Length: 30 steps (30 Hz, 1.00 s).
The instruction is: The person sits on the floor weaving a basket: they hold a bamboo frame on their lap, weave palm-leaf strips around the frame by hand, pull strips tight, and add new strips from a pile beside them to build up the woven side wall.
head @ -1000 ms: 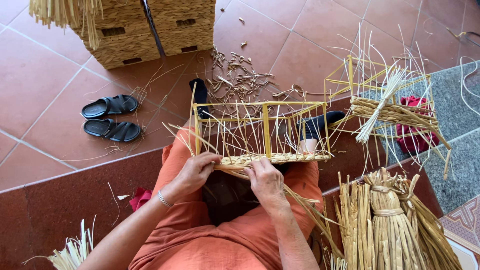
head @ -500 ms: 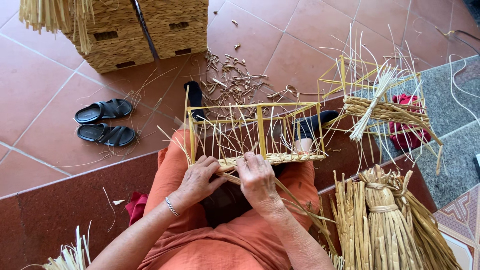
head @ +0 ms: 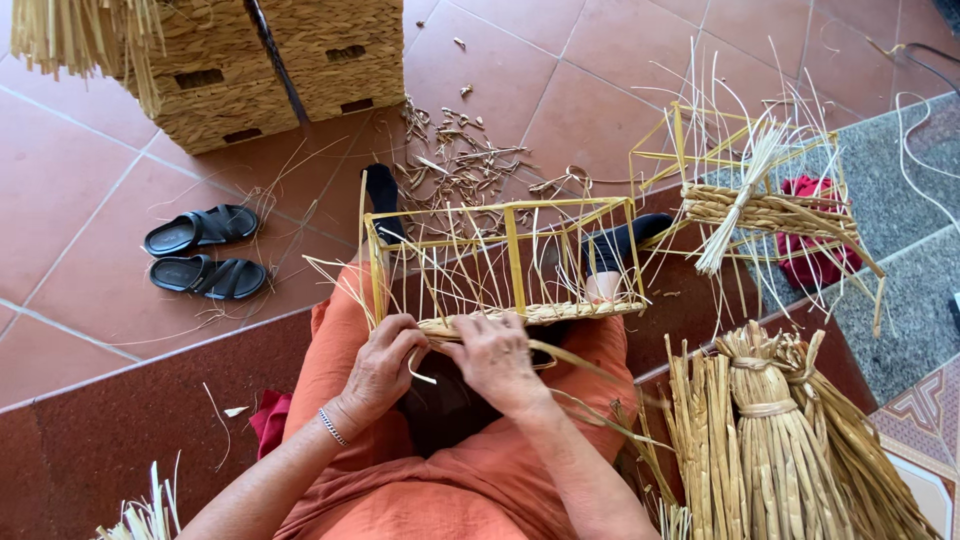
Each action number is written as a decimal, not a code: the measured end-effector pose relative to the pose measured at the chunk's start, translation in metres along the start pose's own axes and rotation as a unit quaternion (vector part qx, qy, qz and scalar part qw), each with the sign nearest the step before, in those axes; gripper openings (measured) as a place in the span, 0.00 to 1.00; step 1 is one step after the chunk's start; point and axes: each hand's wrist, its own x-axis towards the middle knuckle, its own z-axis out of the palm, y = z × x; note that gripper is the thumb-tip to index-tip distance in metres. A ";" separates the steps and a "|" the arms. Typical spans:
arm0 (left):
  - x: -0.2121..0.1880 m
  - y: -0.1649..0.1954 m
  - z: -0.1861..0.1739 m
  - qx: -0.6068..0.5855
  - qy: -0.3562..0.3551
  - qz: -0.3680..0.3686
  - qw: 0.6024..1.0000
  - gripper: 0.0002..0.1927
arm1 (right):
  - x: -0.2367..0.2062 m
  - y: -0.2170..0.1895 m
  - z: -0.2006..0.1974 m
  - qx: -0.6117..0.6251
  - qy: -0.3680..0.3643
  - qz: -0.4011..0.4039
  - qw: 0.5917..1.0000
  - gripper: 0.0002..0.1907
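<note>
A yellow wire basket frame (head: 515, 245) with thin straw uprights rests on my lap over orange trousers. A band of woven straw (head: 560, 313) runs along its near bottom edge. My left hand (head: 383, 365) grips a flat straw strand at the near left corner of the frame. My right hand (head: 495, 358) presses on the woven band beside it, fingers closed over the same strand. Long loose strands (head: 590, 405) trail from under my right hand toward the right.
Bundles of dried straw (head: 780, 440) stand at my right. A second partly woven frame (head: 765, 205) sits beyond them, over a red cloth (head: 815, 255). Black sandals (head: 205, 250) lie left, finished woven baskets (head: 270, 65) at the top, straw scraps (head: 465, 165) on tiles.
Both hands have shifted slightly left and drawn close together at the frame's near left corner; the frame has tilted a little on my lap.
</note>
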 end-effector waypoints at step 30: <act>0.041 -0.050 0.023 0.035 -0.139 -0.262 0.954 0.33 | -0.095 0.078 -0.018 0.106 -0.150 0.392 0.902 0.15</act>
